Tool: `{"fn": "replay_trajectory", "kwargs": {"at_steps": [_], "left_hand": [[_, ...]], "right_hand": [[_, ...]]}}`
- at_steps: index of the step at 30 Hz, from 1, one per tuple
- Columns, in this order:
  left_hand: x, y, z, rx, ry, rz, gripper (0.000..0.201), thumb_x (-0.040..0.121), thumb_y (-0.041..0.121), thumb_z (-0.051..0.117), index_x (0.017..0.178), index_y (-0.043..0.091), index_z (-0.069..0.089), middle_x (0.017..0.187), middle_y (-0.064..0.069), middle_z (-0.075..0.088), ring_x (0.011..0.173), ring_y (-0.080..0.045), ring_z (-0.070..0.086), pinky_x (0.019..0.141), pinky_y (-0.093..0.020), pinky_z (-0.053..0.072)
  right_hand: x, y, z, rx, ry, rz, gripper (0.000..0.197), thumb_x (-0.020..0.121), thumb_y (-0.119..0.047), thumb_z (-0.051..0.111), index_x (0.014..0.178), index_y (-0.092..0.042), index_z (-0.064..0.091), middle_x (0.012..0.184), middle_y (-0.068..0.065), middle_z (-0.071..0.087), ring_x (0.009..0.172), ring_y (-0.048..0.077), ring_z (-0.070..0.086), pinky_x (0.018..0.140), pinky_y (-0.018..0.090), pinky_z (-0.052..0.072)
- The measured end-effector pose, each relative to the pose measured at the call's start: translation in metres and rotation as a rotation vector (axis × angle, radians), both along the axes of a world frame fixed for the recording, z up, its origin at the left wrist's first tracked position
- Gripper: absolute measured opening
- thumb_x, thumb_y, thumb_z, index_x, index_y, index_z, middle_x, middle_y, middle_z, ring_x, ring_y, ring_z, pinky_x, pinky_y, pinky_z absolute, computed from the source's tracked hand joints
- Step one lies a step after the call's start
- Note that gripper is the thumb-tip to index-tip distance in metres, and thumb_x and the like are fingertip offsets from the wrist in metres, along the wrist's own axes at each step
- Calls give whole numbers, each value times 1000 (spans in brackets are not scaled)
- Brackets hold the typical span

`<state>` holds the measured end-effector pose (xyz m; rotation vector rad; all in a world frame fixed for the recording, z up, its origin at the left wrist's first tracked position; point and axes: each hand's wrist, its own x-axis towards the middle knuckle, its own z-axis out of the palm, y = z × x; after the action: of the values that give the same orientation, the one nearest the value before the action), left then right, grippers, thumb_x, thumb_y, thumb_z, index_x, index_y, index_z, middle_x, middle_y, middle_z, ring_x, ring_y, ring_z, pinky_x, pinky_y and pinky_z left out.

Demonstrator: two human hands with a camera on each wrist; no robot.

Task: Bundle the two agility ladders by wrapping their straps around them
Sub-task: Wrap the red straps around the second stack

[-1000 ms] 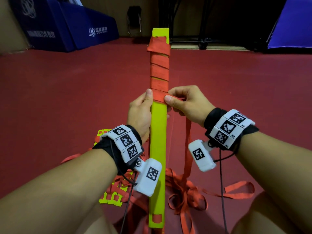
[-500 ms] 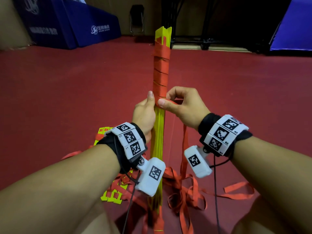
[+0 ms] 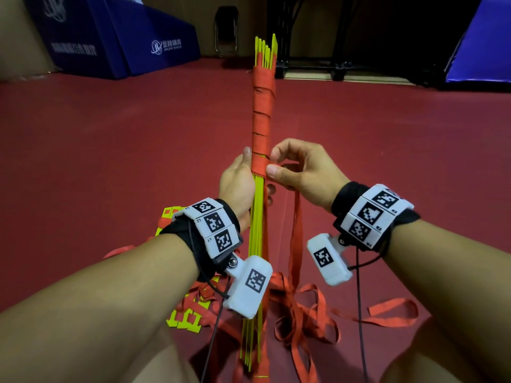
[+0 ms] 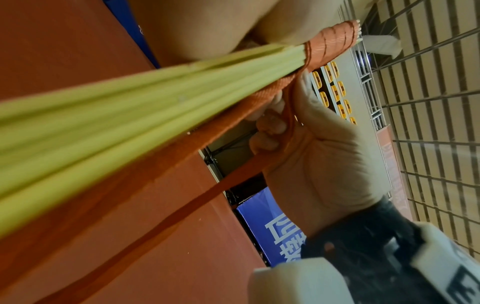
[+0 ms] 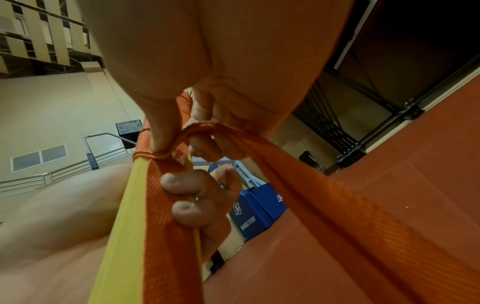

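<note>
A bundle of yellow ladder rungs (image 3: 257, 233) stands upright before me, edge-on, its upper half wound in red strap (image 3: 261, 120). My left hand (image 3: 239, 182) grips the bundle just below the wraps, fingers curled round its far side. My right hand (image 3: 297, 168) pinches the strap at the lowest turn, thumb against the wrap. From there the loose strap (image 3: 296, 230) hangs down to the floor. The left wrist view shows the rungs (image 4: 103, 115) and the wrapped end (image 4: 335, 43). In the right wrist view the strap (image 5: 324, 185) loops over my fingers.
A second yellow ladder (image 3: 185, 313) lies on the red floor (image 3: 110, 147) at lower left, tangled in red straps (image 3: 309, 322). Blue padded mats (image 3: 124, 37) stand at the back left and right. A dark metal rack (image 3: 312, 51) is behind the bundle.
The bundle has turned about its long axis from flat face to edge-on. Both hands kept their hold, the right carrying the strap round at the lowest wrap.
</note>
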<state>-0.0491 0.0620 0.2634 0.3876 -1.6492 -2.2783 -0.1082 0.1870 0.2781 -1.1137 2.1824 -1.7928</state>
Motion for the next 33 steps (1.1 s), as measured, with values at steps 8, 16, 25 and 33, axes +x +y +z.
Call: {"fn": "replay_trajectory", "kwargs": {"at_steps": [8, 16, 25, 33], "left_hand": [[4, 5, 2, 107, -58, -86, 60, 107, 52, 37, 121, 0, 64, 80, -18, 59, 50, -18, 54, 48, -28, 48], [4, 7, -1, 72, -80, -206, 80, 96, 75, 28, 103, 12, 76, 91, -18, 64, 59, -22, 58, 66, -43, 56], [-1, 7, -7, -188, 37, -42, 53, 107, 51, 35, 94, 11, 68, 71, -11, 63, 50, -21, 56, 45, -31, 50], [-8, -1, -8, -193, 35, 50, 48, 105, 54, 38, 96, 13, 62, 56, -9, 57, 46, -25, 53, 54, -35, 51]], "right_hand": [[3, 1, 3, -11, -106, 60, 20, 93, -1, 65, 112, -2, 61, 95, 11, 62, 58, 14, 59, 50, 17, 44], [-4, 0, 1, 87, 59, -118, 16, 89, -11, 74, 87, -21, 61, 84, 4, 61, 71, 10, 60, 66, 24, 49], [-8, 0, 1, 149, 188, -195, 10, 85, -36, 74, 91, -29, 70, 86, -3, 70, 73, 17, 69, 81, 48, 56], [-11, 2, 5, 384, 161, -233, 33, 99, -33, 59, 72, -16, 68, 61, -6, 52, 56, 7, 47, 62, 31, 40]]}}
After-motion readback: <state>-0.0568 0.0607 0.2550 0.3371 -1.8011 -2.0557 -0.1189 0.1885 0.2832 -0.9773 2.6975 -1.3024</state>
